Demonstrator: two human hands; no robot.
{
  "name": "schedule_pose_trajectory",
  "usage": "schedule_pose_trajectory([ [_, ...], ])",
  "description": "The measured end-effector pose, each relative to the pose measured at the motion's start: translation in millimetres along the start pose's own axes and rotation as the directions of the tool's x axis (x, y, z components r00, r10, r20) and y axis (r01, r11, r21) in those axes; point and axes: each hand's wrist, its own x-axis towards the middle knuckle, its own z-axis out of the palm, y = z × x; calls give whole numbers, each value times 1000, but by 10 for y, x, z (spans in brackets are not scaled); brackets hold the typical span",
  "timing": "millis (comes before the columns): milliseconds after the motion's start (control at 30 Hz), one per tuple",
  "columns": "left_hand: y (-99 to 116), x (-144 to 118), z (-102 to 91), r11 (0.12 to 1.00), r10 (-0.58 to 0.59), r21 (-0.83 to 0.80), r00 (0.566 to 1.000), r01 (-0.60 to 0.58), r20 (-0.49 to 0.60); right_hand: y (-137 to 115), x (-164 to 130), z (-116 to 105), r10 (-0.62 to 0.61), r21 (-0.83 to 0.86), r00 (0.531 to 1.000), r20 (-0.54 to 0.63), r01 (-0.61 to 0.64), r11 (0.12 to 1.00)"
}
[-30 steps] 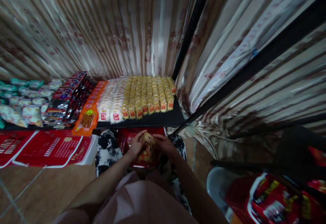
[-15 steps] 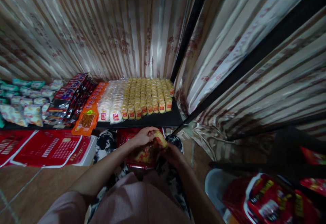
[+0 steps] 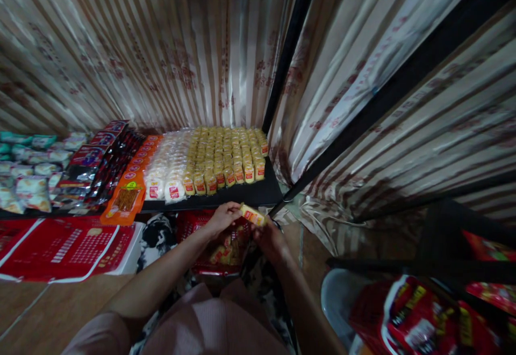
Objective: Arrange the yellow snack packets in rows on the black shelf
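Both hands hold one small yellow snack packet (image 3: 252, 215) just in front of the black shelf's (image 3: 242, 195) front edge. My left hand (image 3: 221, 219) pinches its left end and my right hand (image 3: 268, 236) supports it from below on the right. Under the hands sits a red plastic basket (image 3: 189, 226) on my lap, with several more yellow packets (image 3: 221, 254) inside. On the shelf beyond stand rows of the same yellow packets (image 3: 226, 150), packed side by side up to the curtain.
White packets (image 3: 167, 164), orange packets (image 3: 129, 188), dark red packets (image 3: 94, 161) and pale bags (image 3: 28, 167) fill the shelf to the left. Flat red basket panels (image 3: 64, 242) lie at lower left. Striped curtains surround the shelf. A bin with red bags (image 3: 415, 312) is at lower right.
The packet has been lifted out of the basket and carried up and rightward toward the shelf edge. My view has shifted slightly right.
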Motion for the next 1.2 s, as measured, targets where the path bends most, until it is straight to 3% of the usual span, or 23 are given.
schedule_pose_trajectory([
  [100, 23, 3, 25, 999, -16, -53, 999, 15, -33, -129, 42, 77, 49, 53, 994, -95, -44, 998],
  [200, 58, -9, 82, 993, -32, -116, 999, 29, -27, -299, 63, 145, 4, 19, 994, -105, -2, 1000],
  [400, 120, 32, 268, 975, 21, -220, 999, -11, 42, -508, 123, 242, -269, -314, 963, -32, 246, 917],
  [533, 199, 159, 390, 968, 56, -248, 997, -40, 56, -523, 270, 291, -383, -307, 923, -25, 358, 882],
  [700, 415, 417, 413, 998, 69, -17, 997, -68, 29, -642, 498, 311, -439, -288, 897, -59, 405, 867],
  [833, 714, 702, 362, 935, 317, 173, 948, -309, -20, -838, 669, 324, -539, -341, 842, -27, 500, 796],
  [933, 942, 907, 359, 879, 432, 219, 902, -423, 9, -960, 792, 350, -578, -360, 816, 2, 540, 761],
  [1100, 1229, 1169, 406, 825, 466, 310, 879, -473, 101, -1078, 964, 388, -618, -378, 786, 15, 577, 724],
  [1200, 1415, 1363, 444, 767, 514, 374, 848, -520, 125, -1145, 1045, 400, -666, -403, 745, -38, 598, 693],
])
